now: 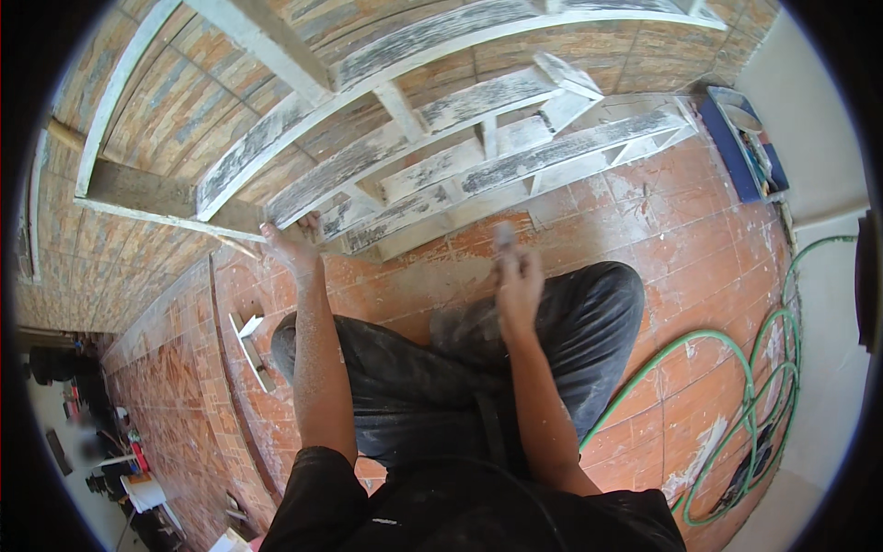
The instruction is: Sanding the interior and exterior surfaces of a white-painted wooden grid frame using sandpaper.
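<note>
A worn, white-painted wooden frame (405,161) with long slats and short cross-pieces leans along the tiled wall in front of me. My left hand (294,250) is closed round the lower left end of this frame, with fingers showing on one side and the thumb on the other. Over my right knee, my right hand (520,281) is raised and closed, apart from the frame. A small greyish piece (504,237) sticks up from its fingers, too blurred to name. Pale dust coats my left forearm and hand.
Dusty orange tiles (681,267) cover the floor. A white strip-like piece (250,350) lies left of my knee. A green hose (750,396) coils at right. A blue tray (745,147) holding tools stands at far right. Buckets and clutter (143,492) sit at lower left.
</note>
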### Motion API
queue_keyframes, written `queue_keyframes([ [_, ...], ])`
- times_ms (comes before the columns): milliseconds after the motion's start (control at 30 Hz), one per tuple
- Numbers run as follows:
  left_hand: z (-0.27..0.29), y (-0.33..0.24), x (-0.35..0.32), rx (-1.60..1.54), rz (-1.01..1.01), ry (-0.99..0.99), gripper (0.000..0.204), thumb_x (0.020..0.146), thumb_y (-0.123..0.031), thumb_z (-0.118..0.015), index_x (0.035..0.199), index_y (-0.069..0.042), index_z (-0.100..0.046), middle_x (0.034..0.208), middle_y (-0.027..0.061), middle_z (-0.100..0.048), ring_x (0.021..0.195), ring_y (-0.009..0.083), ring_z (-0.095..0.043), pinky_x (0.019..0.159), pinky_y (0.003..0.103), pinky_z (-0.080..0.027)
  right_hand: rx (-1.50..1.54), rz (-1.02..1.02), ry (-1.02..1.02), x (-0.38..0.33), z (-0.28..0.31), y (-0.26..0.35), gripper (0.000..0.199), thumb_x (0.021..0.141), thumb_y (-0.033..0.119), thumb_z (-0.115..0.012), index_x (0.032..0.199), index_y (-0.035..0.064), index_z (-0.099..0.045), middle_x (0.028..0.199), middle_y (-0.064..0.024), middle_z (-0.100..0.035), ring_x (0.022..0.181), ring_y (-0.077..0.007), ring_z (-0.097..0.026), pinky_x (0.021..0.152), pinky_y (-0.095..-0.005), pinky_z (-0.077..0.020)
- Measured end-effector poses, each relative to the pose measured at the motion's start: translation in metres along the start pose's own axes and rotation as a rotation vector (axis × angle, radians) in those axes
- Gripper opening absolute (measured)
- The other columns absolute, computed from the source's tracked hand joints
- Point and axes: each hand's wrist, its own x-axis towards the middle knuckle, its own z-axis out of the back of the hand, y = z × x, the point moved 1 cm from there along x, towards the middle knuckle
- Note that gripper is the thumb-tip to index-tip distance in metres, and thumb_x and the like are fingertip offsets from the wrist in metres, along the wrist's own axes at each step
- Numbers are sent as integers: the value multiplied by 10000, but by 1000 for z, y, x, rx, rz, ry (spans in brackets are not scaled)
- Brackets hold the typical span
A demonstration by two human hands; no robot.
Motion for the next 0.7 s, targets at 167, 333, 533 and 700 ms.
queue_keyframes([
  [167, 3, -2, -6, -7, 41, -13, 547, 874, -525, -380, 900, 6, -509, 628, 94, -497, 556, 225, -505, 570, 354, -439, 43, 134, -68, 37, 13, 67, 128, 936, 154, -534, 910, 33, -499, 686, -4, -498, 567, -47, -428, 490, -201, -329],
  [333, 9, 5, -13, 29, 83, -194, 537, 891, -479, -321, 956, 7, -541, 664, 113, -550, 569, 243, -530, 579, 355, -445, 138, 102, 29, 53, 10, 83, 142, 941, 155, -524, 884, 35, -475, 662, -7, -471, 538, -60, -422, 455, -206, -300],
  [533, 41, 35, -9, 18, -33, -60, 559, 849, -327, -477, 1262, 40, -392, 1150, 130, -491, 1055, 222, -488, 924, 364, -381, -130, 192, 83, 16, 10, 31, 214, 947, 165, -533, 1037, 30, -394, 738, -23, -496, 615, -64, -453, 511, -224, -352],
  [700, 3, 8, -24, 55, -39, -211, 562, 840, -387, -549, 1147, 77, -471, 1038, 120, -526, 947, 199, -483, 834, 340, -392, -371, 114, 243, -16, 5, 32, 258, 927, 169, -569, 1061, 21, -405, 800, -64, -539, 711, -110, -518, 606, -250, -422],
])
